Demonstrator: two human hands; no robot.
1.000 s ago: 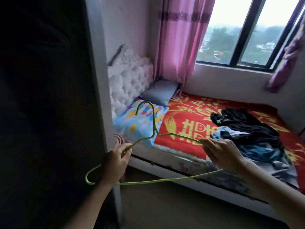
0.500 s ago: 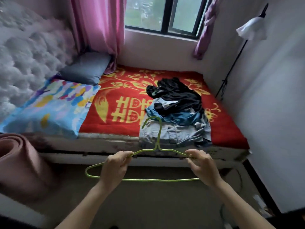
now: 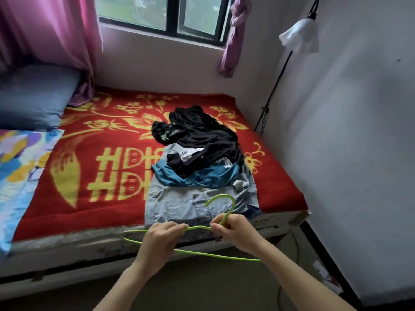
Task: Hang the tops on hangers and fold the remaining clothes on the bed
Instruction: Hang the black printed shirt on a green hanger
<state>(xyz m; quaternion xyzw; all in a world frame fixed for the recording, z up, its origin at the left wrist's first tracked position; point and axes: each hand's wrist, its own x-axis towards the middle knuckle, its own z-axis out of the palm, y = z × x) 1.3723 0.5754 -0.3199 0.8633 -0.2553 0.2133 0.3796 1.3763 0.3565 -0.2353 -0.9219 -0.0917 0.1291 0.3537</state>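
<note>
A thin green wire hanger [image 3: 221,199] is held level at the bed's near edge. My left hand [image 3: 160,241] grips its left shoulder wire. My right hand [image 3: 235,230] pinches the neck just below the hook. Beyond the hands a pile of clothes lies on the red and yellow blanket [image 3: 94,176]: a pale denim piece [image 3: 175,205] nearest, a teal top [image 3: 211,177] on it, and black garments [image 3: 202,133] farthest back.
A grey pillow [image 3: 33,97] and a colourful pillow [image 3: 20,162] lie at the left. Pink curtains [image 3: 51,30] hang by the window. A floor lamp [image 3: 298,37] stands in the right corner by the white wall. A cable lies on the floor at lower right.
The view has swung from the dark wardrobe side to face the bed. Both hands carried the hanger toward the clothes pile, and my right hand slid inward to the neck under the hook.
</note>
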